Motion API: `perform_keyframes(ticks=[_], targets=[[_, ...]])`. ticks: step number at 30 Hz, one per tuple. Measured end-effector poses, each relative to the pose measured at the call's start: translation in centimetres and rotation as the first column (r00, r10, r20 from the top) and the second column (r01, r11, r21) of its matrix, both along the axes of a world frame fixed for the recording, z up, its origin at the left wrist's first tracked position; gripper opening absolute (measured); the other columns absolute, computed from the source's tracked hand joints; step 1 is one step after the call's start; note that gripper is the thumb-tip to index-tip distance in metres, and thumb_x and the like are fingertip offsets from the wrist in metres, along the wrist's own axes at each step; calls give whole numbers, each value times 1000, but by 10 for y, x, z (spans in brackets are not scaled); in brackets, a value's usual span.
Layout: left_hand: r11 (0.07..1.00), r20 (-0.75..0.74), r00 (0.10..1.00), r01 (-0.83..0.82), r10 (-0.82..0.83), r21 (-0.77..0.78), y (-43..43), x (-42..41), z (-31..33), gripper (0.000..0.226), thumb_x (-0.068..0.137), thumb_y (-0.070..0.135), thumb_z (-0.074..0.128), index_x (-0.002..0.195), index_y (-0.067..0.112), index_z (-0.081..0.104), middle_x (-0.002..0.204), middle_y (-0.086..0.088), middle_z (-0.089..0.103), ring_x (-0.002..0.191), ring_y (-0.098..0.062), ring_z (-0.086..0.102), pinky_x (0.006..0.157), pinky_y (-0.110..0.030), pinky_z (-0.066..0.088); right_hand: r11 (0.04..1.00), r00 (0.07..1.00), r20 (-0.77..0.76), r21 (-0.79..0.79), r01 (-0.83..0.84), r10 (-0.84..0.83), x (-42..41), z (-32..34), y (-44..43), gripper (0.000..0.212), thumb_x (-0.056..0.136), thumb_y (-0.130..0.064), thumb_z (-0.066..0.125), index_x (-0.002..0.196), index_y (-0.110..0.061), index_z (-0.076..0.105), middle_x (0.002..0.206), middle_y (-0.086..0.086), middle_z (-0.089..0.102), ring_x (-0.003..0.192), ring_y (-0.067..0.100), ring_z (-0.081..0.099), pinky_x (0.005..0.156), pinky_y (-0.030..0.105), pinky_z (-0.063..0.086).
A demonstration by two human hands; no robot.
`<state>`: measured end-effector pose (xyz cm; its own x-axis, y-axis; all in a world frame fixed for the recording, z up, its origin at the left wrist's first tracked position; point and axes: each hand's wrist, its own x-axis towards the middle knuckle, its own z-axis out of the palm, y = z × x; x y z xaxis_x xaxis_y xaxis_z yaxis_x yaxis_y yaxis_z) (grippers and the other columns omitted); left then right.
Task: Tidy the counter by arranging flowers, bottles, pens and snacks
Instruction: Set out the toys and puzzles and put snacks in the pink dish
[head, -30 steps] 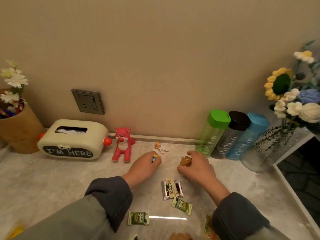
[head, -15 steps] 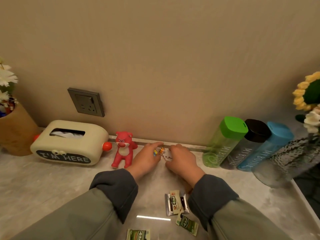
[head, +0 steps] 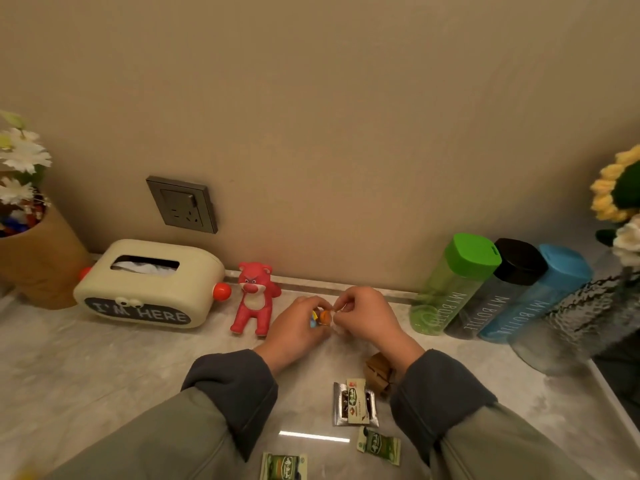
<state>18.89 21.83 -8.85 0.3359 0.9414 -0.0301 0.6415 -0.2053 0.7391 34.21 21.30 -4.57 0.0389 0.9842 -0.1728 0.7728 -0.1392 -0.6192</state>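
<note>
My two hands are meeting in the middle of the frame, fingertips almost touching. The left hand (head: 298,329) is pinching a blue-and-yellow sweet (head: 313,322) and an orange sweet (head: 325,317) just above the counter (head: 104,368). The right hand (head: 369,320) is pinching a pale scrap (head: 341,308); it is too small to tell what it is.

Below the hands, silver packets (head: 353,403) are lying stacked, with one green packet (head: 379,446) under them and a second green packet (head: 284,466) at the bottom edge. A brown block figure (head: 377,372) is standing half hidden behind my right sleeve.

To the left, a red bear (head: 254,299) is standing by the wall, next to a cream tissue box (head: 149,285) with tissue showing in its slot. At the far left, a brown pot (head: 38,261) is holding white flowers (head: 20,157) and some coloured things I cannot make out.

At the right, a green bottle (head: 450,289), a black-capped bottle (head: 491,299) and a blue bottle (head: 533,299) are standing side by side, touching. Beside them, a glass vase (head: 571,323) is carrying a sunflower (head: 616,188). A wall socket (head: 183,204) is sitting above the tissue box.
</note>
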Motion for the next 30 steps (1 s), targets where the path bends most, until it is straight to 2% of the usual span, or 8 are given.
perform_keyframes(ticks=[4, 8, 12, 15, 19, 23, 26, 30], targets=[[999, 38, 999, -39, 38, 15, -12, -6, 10, 36, 82, 25, 68, 117, 29, 62, 118, 5, 60, 109, -10, 54, 92, -26, 44, 994, 955, -278, -56, 94, -106, -6, 17, -13, 11, 78, -8, 62, 84, -17, 65, 62, 1, 65, 50, 16, 63, 57, 36, 56], [997, 124, 992, -43, 36, 61, -28, -12, 30, 40, 81, 26, 70, 120, 35, 63, 116, 10, 63, 108, -6, 55, 90, -25, 44, 991, 894, -427, -69, 113, -132, -15, 36, -30, 13, 88, -9, 54, 86, -11, 67, 62, 3, 59, 42, 12, 51, 41, 23, 43], [988, 207, 974, -118, 95, 100, -47, -22, 48, 37, 80, 26, 72, 110, 41, 58, 101, 23, 60, 96, 5, 57, 74, -6, 40, 988, 833, -531, -81, 133, -156, -26, 53, -52, 11, 89, -13, 58, 84, -10, 68, 60, 1, 56, 43, 10, 49, 40, 21, 40], [980, 247, 958, -173, 145, 95, -60, -30, 59, 34, 81, 29, 72, 110, 38, 57, 98, 23, 59, 91, 14, 53, 68, -7, 40, 988, 795, -587, -96, 123, -156, -33, 67, -65, 11, 89, -13, 59, 84, -11, 68, 59, 0, 56, 43, 10, 50, 40, 20, 39], [982, 306, 942, -172, 140, 78, -75, -36, 75, 32, 85, 28, 70, 115, 30, 60, 101, 16, 60, 91, 3, 56, 74, -18, 49, 992, 747, -653, -74, 102, -125, -43, 86, -80, 14, 87, -14, 56, 82, -11, 69, 59, -1, 62, 43, 9, 52, 41, 20, 39], [985, 393, 913, -156, 114, 77, -90, -46, 88, 16, 91, 30, 62, 107, 33, 62, 94, 6, 61, 67, 0, 57, 53, -14, 46, 996, 686, -723, -45, 77, -85, -54, 98, -93, 24, 90, -14, 46, 81, -14, 69, 62, 2, 65, 47, 11, 52, 43, 21, 39], [985, 405, 909, -147, 99, 90, -101, -55, 93, 8, 94, 31, 56, 98, 37, 60, 85, 4, 63, 59, 3, 56, 52, -14, 46, 997, 711, -700, -13, 79, -66, -64, 101, -100, 21, 89, -11, 46, 83, -9, 66, 62, 2, 59, 47, 11, 48, 46, 24, 37], [984, 425, 896, -169, 130, 55, -110, -71, 96, 14, 95, 36, 54, 101, 30, 65, 79, 1, 64, 59, -7, 57, 58, -24, 49, 997, 739, -674, 45, 68, -20, -81, 101, -109, 18, 87, -5, 48, 81, -8, 65, 59, -1, 52, 45, 9, 43, 44, 21, 34]])
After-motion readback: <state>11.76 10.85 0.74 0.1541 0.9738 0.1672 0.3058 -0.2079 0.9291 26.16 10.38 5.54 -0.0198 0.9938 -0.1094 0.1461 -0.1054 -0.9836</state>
